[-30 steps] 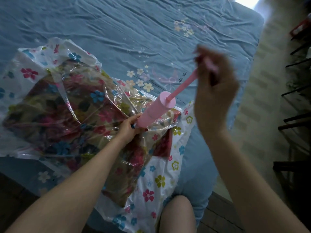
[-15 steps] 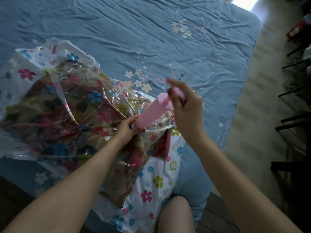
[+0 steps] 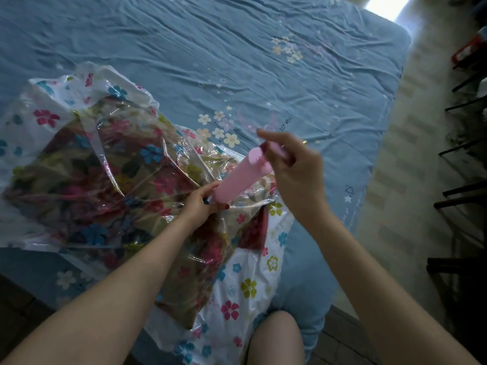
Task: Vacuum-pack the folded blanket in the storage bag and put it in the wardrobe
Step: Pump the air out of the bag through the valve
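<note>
The fingers [image 3: 286, 156] of the right hand [image 3: 295, 175] are being curled round the pink handle [image 3: 275, 148] at the top of the pink hand pump [image 3: 241, 177]. The pump's lower end is being gripped by the left hand [image 3: 199, 204] and held tilted against the storage bag [image 3: 237, 280]. The folded blanket [image 3: 110, 180] is being kept inside that clear, flower-printed bag, which is lying on the blue bed [image 3: 210, 48].
</note>
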